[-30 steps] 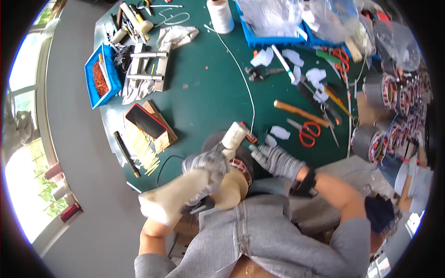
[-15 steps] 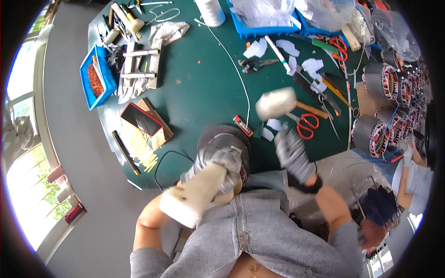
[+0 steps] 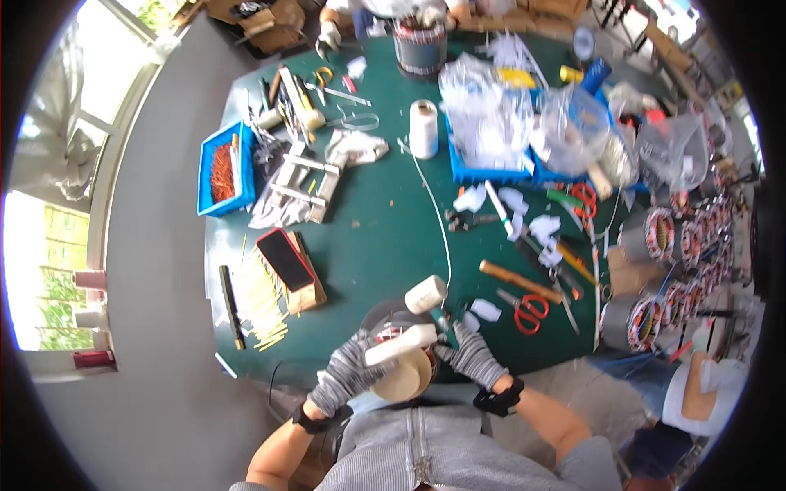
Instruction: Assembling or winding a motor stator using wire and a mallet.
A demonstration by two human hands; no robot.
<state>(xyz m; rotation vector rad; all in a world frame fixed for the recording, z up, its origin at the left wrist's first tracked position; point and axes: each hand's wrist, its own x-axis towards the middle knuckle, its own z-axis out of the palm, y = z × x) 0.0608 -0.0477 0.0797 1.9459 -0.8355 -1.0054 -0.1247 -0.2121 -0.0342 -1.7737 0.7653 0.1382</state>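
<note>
Both my hands wear grey striped gloves. My left hand (image 3: 348, 364) is closed on an off-white bar-shaped block (image 3: 401, 344), held tilted over a motor stator (image 3: 391, 316) at the near table edge. Below the block shows a rounded cream piece (image 3: 399, 381); whether the two are joined I cannot tell. My right hand (image 3: 471, 353), to the right of the stator, is closed round the dark handle of a mallet (image 3: 426, 295). Its white head hangs just above the block's far side. Block and hands hide much of the stator.
Left: a phone (image 3: 285, 259) on a wooden board, yellow strips (image 3: 266, 303) and a blue tray (image 3: 203, 176). Right: red-handled scissors (image 3: 524, 311), a wooden stick (image 3: 520, 282), several stators (image 3: 634, 321). Beyond the string spool (image 3: 423, 131), a co-worker's gloved hand (image 3: 328, 39).
The mallet has come left and nearer, from beside the scissors to above the stator. My left hand has brought the block forward, away from my body. The view has tilted up, showing more of the far table.
</note>
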